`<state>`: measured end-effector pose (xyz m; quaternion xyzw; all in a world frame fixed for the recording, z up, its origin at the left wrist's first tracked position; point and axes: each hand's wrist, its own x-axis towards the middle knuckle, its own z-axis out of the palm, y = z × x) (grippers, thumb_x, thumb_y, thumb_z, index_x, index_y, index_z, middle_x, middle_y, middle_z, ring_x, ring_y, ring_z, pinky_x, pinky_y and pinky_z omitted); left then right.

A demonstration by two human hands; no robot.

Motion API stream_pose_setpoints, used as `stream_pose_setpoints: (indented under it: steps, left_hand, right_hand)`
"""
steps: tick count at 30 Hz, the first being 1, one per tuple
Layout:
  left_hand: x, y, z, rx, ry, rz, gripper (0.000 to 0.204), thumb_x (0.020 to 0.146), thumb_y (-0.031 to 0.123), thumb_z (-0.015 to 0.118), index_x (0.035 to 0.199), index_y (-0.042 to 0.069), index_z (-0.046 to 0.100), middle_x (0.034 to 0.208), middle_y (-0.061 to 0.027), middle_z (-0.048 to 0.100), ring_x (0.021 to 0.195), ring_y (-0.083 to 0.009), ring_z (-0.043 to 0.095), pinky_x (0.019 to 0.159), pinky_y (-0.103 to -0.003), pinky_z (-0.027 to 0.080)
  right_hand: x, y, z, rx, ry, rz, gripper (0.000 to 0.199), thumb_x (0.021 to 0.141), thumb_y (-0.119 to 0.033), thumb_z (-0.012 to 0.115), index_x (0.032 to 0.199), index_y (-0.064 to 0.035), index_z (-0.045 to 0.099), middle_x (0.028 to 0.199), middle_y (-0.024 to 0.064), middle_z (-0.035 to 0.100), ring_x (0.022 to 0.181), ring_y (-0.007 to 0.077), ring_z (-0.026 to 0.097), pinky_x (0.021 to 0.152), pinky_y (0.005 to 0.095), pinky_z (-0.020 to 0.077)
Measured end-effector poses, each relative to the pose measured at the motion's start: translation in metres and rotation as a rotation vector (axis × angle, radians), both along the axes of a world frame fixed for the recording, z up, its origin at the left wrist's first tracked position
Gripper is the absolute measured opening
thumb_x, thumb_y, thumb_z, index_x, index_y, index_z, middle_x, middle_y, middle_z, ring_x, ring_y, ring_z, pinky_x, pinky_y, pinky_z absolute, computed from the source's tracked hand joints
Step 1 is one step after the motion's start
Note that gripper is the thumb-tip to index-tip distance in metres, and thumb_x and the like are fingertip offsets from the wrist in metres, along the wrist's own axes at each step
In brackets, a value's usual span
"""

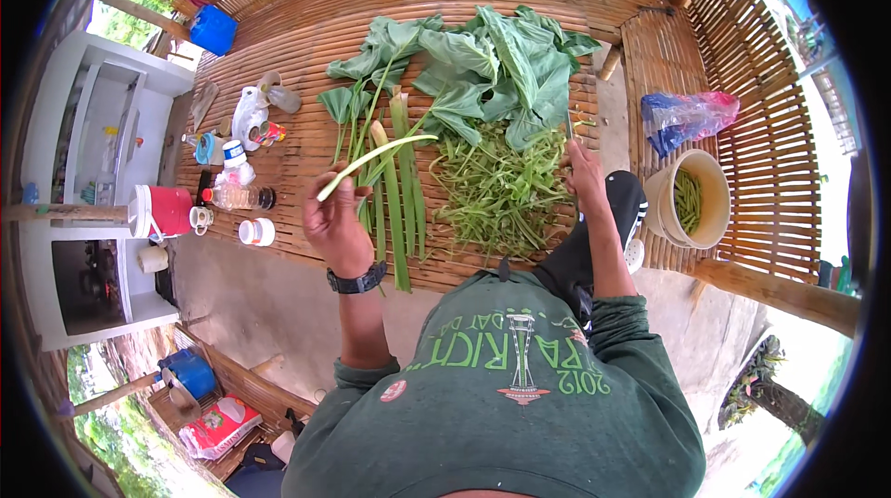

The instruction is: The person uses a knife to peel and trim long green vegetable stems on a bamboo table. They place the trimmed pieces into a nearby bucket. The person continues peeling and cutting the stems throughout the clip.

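My left hand (339,233), with a dark watch on its wrist, is closed round a pale green leaf stalk (380,152) that points up and to the right. Long green stalks (394,210) lie on the bamboo-slat table (278,252) just beside and beyond that hand. In my right hand (585,175) is a knife (570,124), its thin blade pointing away from me. Left of the knife hand spreads a heap of thin green strips (497,192). Big green leaves (501,66) are piled past the heap, some still joined to their stalks.
At right, a cream bucket (661,210) holds green pieces, near a blue and pink plastic bag (687,117). On the table's left stand a bottle of brown liquid (239,197), a white jar (257,232), a white bag (249,116) and a red cooler (167,211).
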<state>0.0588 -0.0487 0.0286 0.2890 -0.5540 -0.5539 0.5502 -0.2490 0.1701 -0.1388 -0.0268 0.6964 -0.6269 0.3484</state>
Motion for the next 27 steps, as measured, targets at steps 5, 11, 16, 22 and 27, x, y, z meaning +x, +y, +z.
stream_pose_setpoints:
  steps: [5, 11, 16, 22, 27]
  left_hand:
    - [0.008, -0.008, 0.001, 0.014, 0.059, -0.019, 0.02, 0.101, 0.001, 0.067, 0.121, 0.003, 0.063, 0.123, -0.0159, 0.072, 0.104, -0.0206, 0.071, 0.078, -0.033, 0.064]
    - [-0.005, 0.004, -0.008, -0.01, -0.08, -0.069, 0.021, 0.102, 0.001, 0.066, 0.122, 0.002, 0.062, 0.122, -0.015, 0.071, 0.099, -0.0176, 0.07, 0.078, -0.031, 0.063]
    - [-0.018, 0.021, -0.013, -0.011, -0.152, -0.226, 0.021, 0.102, 0.002, 0.066, 0.123, 0.0, 0.061, 0.119, -0.0132, 0.072, 0.096, -0.0152, 0.069, 0.078, -0.03, 0.062]
    - [-0.028, 0.039, -0.015, 0.061, -0.191, -0.328, 0.019, 0.103, 0.004, 0.066, 0.121, 0.001, 0.062, 0.117, -0.0121, 0.072, 0.099, -0.0154, 0.069, 0.079, -0.032, 0.061]
    - [-0.028, 0.047, -0.027, 0.007, -0.131, -0.345, 0.016, 0.102, 0.002, 0.067, 0.117, 0.002, 0.061, 0.119, -0.0146, 0.07, 0.099, -0.0169, 0.069, 0.081, -0.032, 0.062]
  right_hand:
    - [0.021, 0.001, -0.019, 0.378, 0.524, 0.287, 0.041, 0.102, -0.041, 0.063, 0.115, -0.0025, 0.069, 0.078, 0.0202, 0.072, 0.079, 0.0397, 0.072, 0.073, 0.0518, 0.0527]
    - [0.071, -0.023, 0.062, 0.394, 0.997, 0.362, 0.026, 0.101, -0.026, 0.064, 0.119, -0.0094, 0.072, 0.1, 0.0167, 0.07, 0.083, 0.0407, 0.07, 0.072, 0.0532, 0.055]
    - [0.098, -0.043, 0.124, -0.027, 0.828, 0.385, 0.028, 0.098, -0.023, 0.07, 0.121, -0.0079, 0.072, 0.104, 0.0135, 0.065, 0.087, 0.035, 0.067, 0.077, 0.0436, 0.0537]
    - [0.112, -0.06, 0.145, -0.17, 0.755, 0.603, 0.028, 0.1, -0.026, 0.072, 0.112, -0.0007, 0.07, 0.098, 0.0094, 0.063, 0.087, 0.0258, 0.064, 0.077, 0.0395, 0.0502]
    - [0.113, -0.069, 0.12, -0.354, 0.106, 0.47, 0.025, 0.105, -0.027, 0.067, 0.105, -0.0019, 0.067, 0.076, -0.0009, 0.055, 0.066, 0.0128, 0.055, 0.059, 0.0316, 0.0433]
